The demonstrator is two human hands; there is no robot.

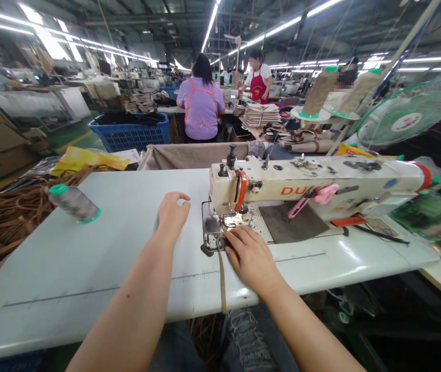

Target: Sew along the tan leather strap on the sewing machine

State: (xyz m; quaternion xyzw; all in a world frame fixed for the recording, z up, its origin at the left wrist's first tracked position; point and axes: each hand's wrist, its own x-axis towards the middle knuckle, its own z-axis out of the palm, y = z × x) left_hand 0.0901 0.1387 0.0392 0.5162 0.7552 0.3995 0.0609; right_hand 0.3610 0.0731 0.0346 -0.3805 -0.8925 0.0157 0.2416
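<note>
1 tan strip (222,281) lies partly at the sewing machine (267,178) — its trailing length, over the table (88,258) edge, seemingly unsewn. Right hand (252,258) touches it, grip unclear; left hand (172,213) looks empty, loosely curled.

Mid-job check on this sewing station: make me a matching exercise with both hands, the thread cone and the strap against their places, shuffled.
1. Left hand
2. Right hand
3. Gray thread cone
4. Tan strap

A. On its side on the white table
B. At the front of the sewing machine's needle area
C. Runs from the needle area to the near table edge
D. Between cone and machine

Pairs: 1-D, 2-B, 3-A, 4-C
</note>
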